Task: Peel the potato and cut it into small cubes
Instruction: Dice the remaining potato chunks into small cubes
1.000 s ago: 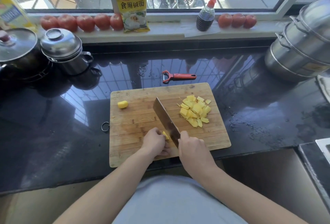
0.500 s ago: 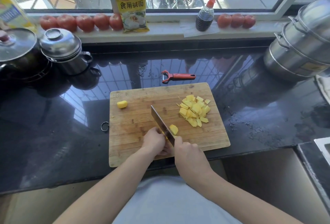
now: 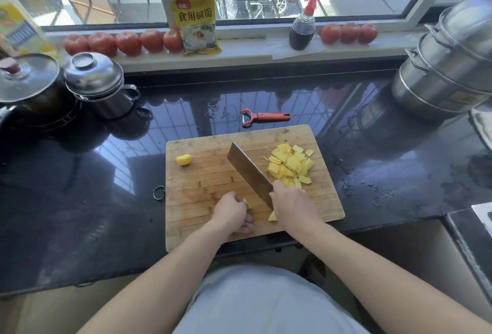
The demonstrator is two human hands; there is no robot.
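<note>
A wooden cutting board [image 3: 202, 182] lies on the black counter. My right hand [image 3: 294, 204] grips the handle of a cleaver [image 3: 249, 171], whose blade slants up and to the left over the board. My left hand [image 3: 233, 212] holds a small potato piece [image 3: 247, 202] down with curled fingers, just left of the blade. A cut yellow piece [image 3: 272, 217] lies under the blade's heel. A pile of potato cubes [image 3: 290, 164] sits on the board's right half. One potato end piece [image 3: 183, 159] lies alone at the upper left.
A red peeler [image 3: 266, 116] lies on the counter behind the board. Two lidded pots [image 3: 93, 80] stand at the left, a stacked steel steamer [image 3: 447, 67] at the right. Tomatoes [image 3: 127, 42], a yellow packet [image 3: 197, 19] and a sauce bottle [image 3: 302, 27] line the windowsill.
The cleaver came down through the potato and a slice fell to its right. The blade has since shifted right with my right hand, and that piece now lies below the blade's heel.
</note>
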